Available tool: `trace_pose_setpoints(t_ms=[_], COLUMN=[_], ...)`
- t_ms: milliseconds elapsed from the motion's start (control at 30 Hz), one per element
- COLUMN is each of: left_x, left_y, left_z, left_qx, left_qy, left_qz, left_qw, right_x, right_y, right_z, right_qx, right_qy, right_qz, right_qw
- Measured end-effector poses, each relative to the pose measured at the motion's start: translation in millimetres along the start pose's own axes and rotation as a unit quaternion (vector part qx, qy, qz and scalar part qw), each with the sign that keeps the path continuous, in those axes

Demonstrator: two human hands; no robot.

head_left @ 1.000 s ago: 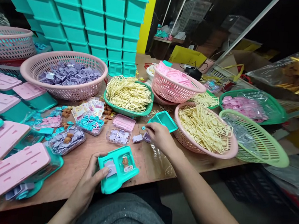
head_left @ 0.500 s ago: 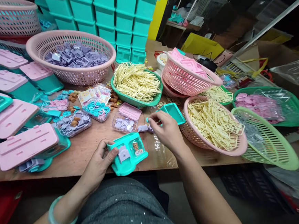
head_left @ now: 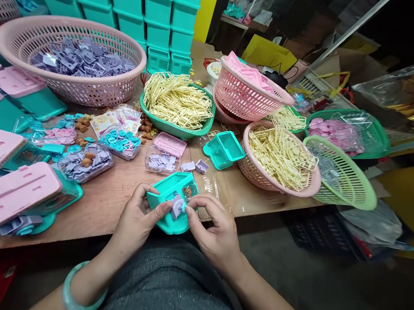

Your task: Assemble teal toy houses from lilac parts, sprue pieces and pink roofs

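My left hand is closed round the left side of a teal plastic toy box, its thumb by a lilac plastic piece on the box's face. A small round picture or figure shows behind a clear window beside that piece. My right hand pinches a small light-blue plastic part against the lilac piece; fingertips partly hide it. Just beyond the box lie two small lilac pieces and a clear tray of lilac parts. Another teal box stands open on the table.
Pink baskets hold lilac parts, yellow frames and pink pieces. A green basket bears more yellow frames. Pink-lidded boxes crowd the left; teal boxes are stacked behind. A light-green basket overhangs the table edge.
My right hand has come down and left from near the open teal box, bringing the light-blue part to the lilac piece. The held box has tilted. The view has shifted right.
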State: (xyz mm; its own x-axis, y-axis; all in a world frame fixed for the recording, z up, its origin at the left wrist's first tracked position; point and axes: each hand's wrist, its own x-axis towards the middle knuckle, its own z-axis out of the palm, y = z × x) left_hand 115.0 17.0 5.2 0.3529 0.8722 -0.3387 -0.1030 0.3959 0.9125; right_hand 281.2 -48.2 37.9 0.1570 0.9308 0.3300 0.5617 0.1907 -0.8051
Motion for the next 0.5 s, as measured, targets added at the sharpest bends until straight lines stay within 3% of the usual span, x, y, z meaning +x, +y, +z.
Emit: trace_pose_setpoints(t_ms=[300,500], left_x=[1,-3], left_y=[1,2], left_z=[2.7,6.5], left_qx=[-0.002,0.018], left_qy=[0.009,0.003], left_qz=[-0.001,0.013], left_qw=[1.0,1.0], right_x=[0,-8], right_y=[-4,-14], right_z=[0,2], right_qx=[-0.028,-0.152], right_qy=[0.01,0.011], right_qz=[-0.011,-0.067], right_qw=[0.999,0.986])
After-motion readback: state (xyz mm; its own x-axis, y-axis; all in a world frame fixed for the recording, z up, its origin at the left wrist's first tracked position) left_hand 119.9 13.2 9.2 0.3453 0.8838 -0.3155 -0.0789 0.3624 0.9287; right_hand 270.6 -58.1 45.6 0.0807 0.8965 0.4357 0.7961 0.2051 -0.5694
